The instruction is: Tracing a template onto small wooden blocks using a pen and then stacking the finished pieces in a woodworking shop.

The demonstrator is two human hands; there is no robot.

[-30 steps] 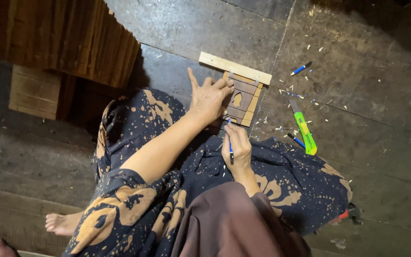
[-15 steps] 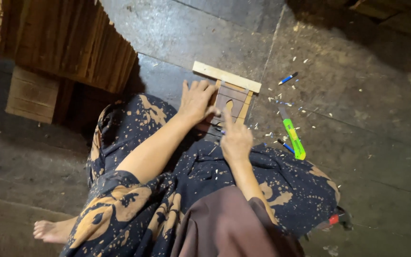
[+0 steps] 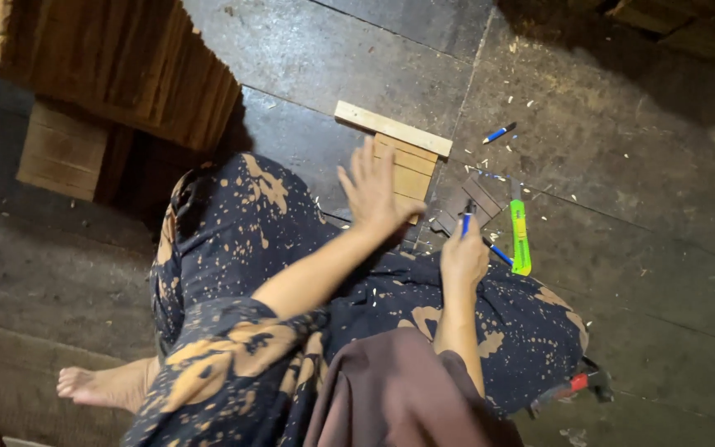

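My left hand (image 3: 374, 192) lies open, fingers spread, on the wood panel (image 3: 407, 170) past my knee; its top strip's long axis runs upper-left to lower-right. My right hand (image 3: 463, 258) is closed on a blue pen (image 3: 466, 222), upright, tip away from me. Green cutter (image 3: 520, 234) just right, lying lengthwise away from me.

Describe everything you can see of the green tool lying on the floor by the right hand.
The green tool is a long, narrow, bright lime-green bar, plastic by its look, much like a utility knife, though I cannot confirm that. A thin dark strip sticks out of its far end. It lies flat on the dark floor, pointing almost straight away from the person, just to the right of the right hand, which does not touch it. A blue pen lies against its near left side. Pale shavings are scattered around it.
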